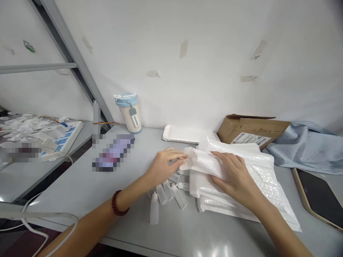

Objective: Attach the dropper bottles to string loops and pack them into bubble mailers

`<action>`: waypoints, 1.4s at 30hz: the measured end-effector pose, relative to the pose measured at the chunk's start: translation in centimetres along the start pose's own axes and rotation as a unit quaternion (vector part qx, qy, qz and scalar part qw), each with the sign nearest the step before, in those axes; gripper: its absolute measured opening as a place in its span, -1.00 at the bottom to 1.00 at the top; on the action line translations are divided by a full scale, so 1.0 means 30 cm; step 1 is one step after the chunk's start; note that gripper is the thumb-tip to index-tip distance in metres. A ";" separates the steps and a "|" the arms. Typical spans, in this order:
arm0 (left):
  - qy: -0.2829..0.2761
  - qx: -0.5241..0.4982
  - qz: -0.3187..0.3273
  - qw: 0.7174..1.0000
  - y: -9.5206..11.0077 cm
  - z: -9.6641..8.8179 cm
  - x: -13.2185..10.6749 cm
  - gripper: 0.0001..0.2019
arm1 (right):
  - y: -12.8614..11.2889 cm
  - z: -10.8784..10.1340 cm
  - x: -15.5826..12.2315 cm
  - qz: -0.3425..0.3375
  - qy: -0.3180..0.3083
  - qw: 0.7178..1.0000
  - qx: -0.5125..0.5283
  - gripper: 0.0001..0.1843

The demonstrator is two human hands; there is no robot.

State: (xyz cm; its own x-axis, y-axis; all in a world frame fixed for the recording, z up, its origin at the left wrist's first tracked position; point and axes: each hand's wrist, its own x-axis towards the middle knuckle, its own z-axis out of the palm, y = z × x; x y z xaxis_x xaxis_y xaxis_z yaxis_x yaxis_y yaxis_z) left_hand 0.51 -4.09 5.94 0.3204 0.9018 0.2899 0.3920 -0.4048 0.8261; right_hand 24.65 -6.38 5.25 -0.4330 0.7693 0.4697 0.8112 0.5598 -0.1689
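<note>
My right hand (235, 176) is wrapped round a white bubble mailer (209, 164), thumb below and fingers on top, holding it bulged above other mailers. At its left end, my left hand (167, 164) pinches the thin, translucent edge of the same mailer between thumb and fingers. Whether anything is inside the mailer is hidden. Under it lies a loose stack of white bubble mailers (264, 178). Several small translucent squeeze bottles (154, 210) lie just below my left hand, some partly covered by it.
Behind the mailers are another white padded mailer (187, 134) and a cardboard box (248, 130). A blue cloth (308, 146) and a dark-screened phone (318, 196) lie right. A tumbler (130, 114) stands by the wall; a pixelated phone (114, 153) lies left. White cables (24, 130) cover the neighbouring table.
</note>
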 end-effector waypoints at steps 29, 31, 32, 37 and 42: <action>-0.178 -0.001 -0.126 0.976 0.006 -0.127 0.021 -0.79 | -0.013 -0.002 -0.002 -0.016 0.014 1.000 -0.014 -0.49; -0.186 -0.012 -0.136 0.973 0.003 -0.114 0.019 -0.81 | -0.015 -0.002 -0.001 -0.017 0.016 1.000 -0.014 -0.49; -0.186 -0.014 -0.137 0.973 0.002 -0.111 0.018 -0.81 | -0.015 -0.002 -0.001 -0.017 0.015 1.000 -0.014 -0.49; -0.137 0.006 -0.098 0.986 0.003 -0.127 0.023 -0.78 | -0.014 0.003 0.000 -0.020 0.022 0.999 -0.018 -0.49; -0.108 -0.038 -0.086 0.990 -0.005 -0.129 0.032 -0.74 | -0.012 0.005 -0.003 -0.029 0.039 0.999 -0.012 -0.48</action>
State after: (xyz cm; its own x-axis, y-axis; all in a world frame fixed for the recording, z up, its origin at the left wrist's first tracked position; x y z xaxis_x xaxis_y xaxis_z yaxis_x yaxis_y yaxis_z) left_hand -2.59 -2.58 7.97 0.4346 0.8998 0.0375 0.3936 -0.2272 0.8908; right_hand 24.35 -6.59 5.13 -0.4489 0.7088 0.5441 0.7951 0.5947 -0.1189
